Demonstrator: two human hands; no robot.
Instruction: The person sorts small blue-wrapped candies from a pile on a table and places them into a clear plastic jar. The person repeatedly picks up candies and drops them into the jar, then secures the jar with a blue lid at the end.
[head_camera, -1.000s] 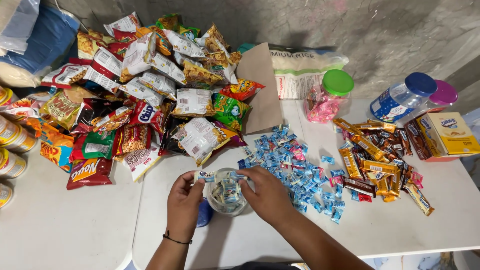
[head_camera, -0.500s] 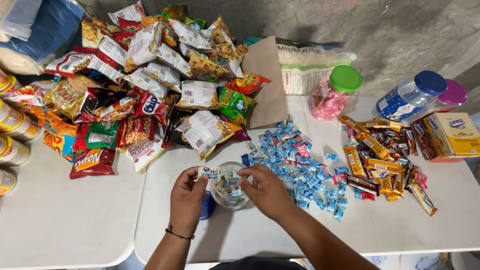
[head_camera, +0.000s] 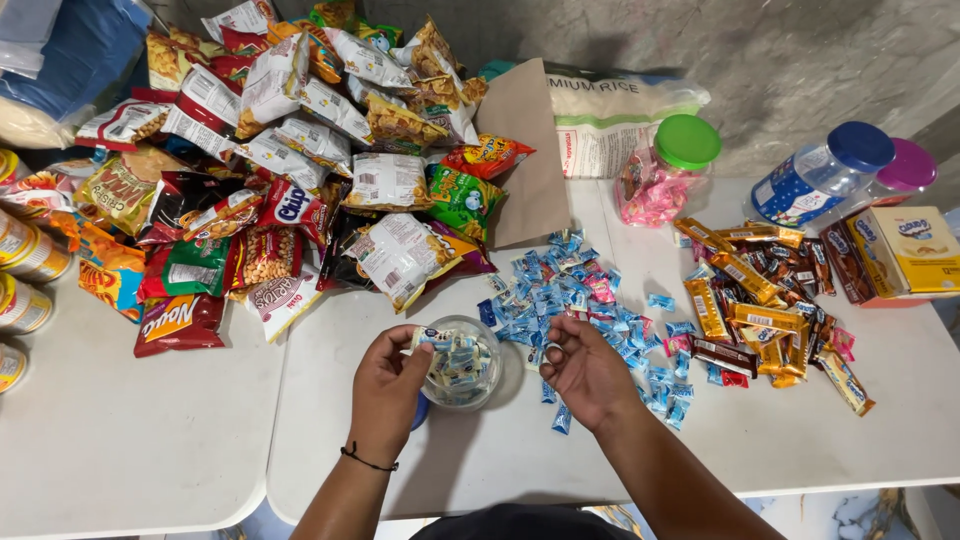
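A clear plastic jar (head_camera: 462, 372) stands on the white table (head_camera: 180, 450), partly filled with blue-and-white wrapped candies. My left hand (head_camera: 388, 388) grips its left rim and pinches one candy over the opening. Just right of the jar, my right hand (head_camera: 585, 372) hovers with its fingers curled around one or two small candies. A loose spread of blue and pink wrapped candies (head_camera: 580, 300) lies on the table beyond my right hand. A blue lid (head_camera: 420, 412) peeks out under my left hand.
A heap of snack bags (head_camera: 300, 170) fills the left and back. Chocolate bars (head_camera: 760, 310) lie at right, with a yellow box (head_camera: 905, 250), lidded jars (head_camera: 665, 170) (head_camera: 820, 175) and a rice sack (head_camera: 610, 120) behind. Cans (head_camera: 25, 280) line the left edge.
My right hand has drawn back from over the jar to its right side. The left hand stays on the rim. The camera has tilted slightly down.
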